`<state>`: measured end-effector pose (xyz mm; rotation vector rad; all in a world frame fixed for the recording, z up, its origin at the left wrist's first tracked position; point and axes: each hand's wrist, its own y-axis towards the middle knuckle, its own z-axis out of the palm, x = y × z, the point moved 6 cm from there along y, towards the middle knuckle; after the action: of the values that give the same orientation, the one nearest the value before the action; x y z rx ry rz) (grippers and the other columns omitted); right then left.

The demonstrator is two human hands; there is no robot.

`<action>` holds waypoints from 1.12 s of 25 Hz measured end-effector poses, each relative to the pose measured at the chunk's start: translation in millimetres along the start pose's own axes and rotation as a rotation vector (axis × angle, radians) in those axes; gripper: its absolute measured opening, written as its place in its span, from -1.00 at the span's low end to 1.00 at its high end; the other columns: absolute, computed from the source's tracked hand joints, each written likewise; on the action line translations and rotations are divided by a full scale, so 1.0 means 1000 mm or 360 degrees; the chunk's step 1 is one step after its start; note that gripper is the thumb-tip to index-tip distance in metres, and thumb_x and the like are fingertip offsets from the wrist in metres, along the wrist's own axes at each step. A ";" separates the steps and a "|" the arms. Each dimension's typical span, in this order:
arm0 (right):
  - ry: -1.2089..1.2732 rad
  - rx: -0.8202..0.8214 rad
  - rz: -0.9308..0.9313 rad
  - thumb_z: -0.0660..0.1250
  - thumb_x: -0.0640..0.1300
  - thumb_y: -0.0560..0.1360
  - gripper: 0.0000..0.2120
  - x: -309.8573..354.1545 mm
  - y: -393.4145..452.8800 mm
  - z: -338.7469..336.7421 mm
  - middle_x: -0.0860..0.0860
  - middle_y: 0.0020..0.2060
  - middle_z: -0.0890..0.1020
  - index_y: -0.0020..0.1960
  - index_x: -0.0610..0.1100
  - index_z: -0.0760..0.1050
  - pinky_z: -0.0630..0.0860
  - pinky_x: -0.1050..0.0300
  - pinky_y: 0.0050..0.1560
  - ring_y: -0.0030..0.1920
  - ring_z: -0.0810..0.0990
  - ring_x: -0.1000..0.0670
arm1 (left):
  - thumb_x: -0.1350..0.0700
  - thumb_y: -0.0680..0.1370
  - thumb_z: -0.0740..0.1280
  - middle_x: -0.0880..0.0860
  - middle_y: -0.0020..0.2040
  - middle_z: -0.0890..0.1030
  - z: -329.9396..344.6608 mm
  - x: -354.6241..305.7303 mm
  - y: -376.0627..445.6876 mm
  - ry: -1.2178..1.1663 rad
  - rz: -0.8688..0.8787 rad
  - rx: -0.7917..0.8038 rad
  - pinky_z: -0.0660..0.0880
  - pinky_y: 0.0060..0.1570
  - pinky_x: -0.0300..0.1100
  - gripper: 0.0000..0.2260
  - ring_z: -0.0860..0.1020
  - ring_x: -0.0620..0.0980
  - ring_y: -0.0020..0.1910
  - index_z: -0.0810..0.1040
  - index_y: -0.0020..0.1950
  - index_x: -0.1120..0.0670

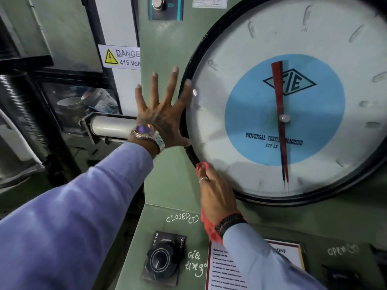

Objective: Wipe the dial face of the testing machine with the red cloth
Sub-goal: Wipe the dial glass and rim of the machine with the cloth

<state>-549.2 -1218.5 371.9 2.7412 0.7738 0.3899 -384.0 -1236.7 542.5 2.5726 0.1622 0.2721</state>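
The big round dial (pixel 293 97), white with a blue centre, stands upright; the red cloth (pixel 206 222) is bunched under the right hand (pixel 215 193) at its lower-left rim.

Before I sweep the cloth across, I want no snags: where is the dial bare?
Bare: the glass of the dial above and right of the red pointer. Crowded: the left rim, where the left hand is spread, and the lower-left edge, where the right hand presses the red cloth.

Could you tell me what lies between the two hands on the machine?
In the head view, only the dial's black rim and green panel separate the left hand from the right hand.
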 end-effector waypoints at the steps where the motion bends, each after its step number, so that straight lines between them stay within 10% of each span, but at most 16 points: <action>1: 0.0001 -0.0039 0.0009 0.01 -0.39 0.64 -0.38 -0.003 -0.002 0.004 -0.06 0.62 0.35 0.69 -0.19 0.20 0.47 -0.06 0.46 0.44 0.52 -0.18 | -0.51 0.06 0.63 0.04 0.79 -0.24 0.005 -0.013 -0.008 0.0064 0.0068 -0.0070 -0.06 0.56 0.61 0.51 -0.12 0.41 0.74 -0.20 0.77 -0.14; 13: 0.0042 -0.0011 0.0271 0.09 -0.41 0.63 -0.43 -0.044 -0.052 0.022 -0.16 0.54 0.49 0.63 -0.22 0.34 0.58 -0.15 0.34 0.33 0.60 -0.23 | -0.04 0.45 0.61 0.16 0.79 -0.23 0.042 -0.075 -0.042 -0.0109 0.0224 -0.0022 0.02 0.71 0.17 0.18 -0.17 0.35 0.76 -0.17 0.79 0.01; 19: 0.0507 -0.0057 0.0638 0.11 -0.32 0.72 -0.64 -0.046 -0.049 0.033 -0.28 0.23 0.65 0.45 -0.36 0.49 0.61 -0.27 0.16 0.13 0.65 -0.36 | -0.09 0.36 0.64 0.05 0.79 -0.26 0.049 -0.103 -0.048 -0.0054 0.0361 -0.0006 0.04 0.57 0.56 0.25 -0.19 0.60 0.67 -0.24 0.72 -0.35; 23: 0.0539 -0.0271 0.0866 -0.07 -0.02 0.80 -0.53 -0.103 -0.096 0.015 -0.03 0.10 0.69 0.34 -0.06 0.60 0.59 -0.06 0.16 0.09 0.66 -0.18 | -0.17 0.22 0.73 0.08 0.80 -0.23 0.060 -0.106 -0.050 -0.0055 0.0315 -0.0058 -0.01 0.50 0.67 0.38 -0.16 0.64 0.65 -0.21 0.73 -0.34; 28: 0.0552 -0.0255 0.0771 0.12 -0.36 0.63 -0.57 -0.074 -0.081 0.030 -0.20 0.30 0.65 0.42 -0.25 0.57 0.59 -0.17 0.25 0.17 0.64 -0.30 | -0.37 0.28 0.63 0.04 0.81 -0.15 0.066 -0.158 -0.063 -0.0128 0.0422 -0.0164 -0.01 0.49 0.71 0.27 -0.11 0.56 0.69 -0.17 0.74 -0.32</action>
<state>-638.4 -1196.8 304.5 2.7140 0.1198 0.9974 -526.3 -1243.1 429.1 2.4946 -0.2183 0.2664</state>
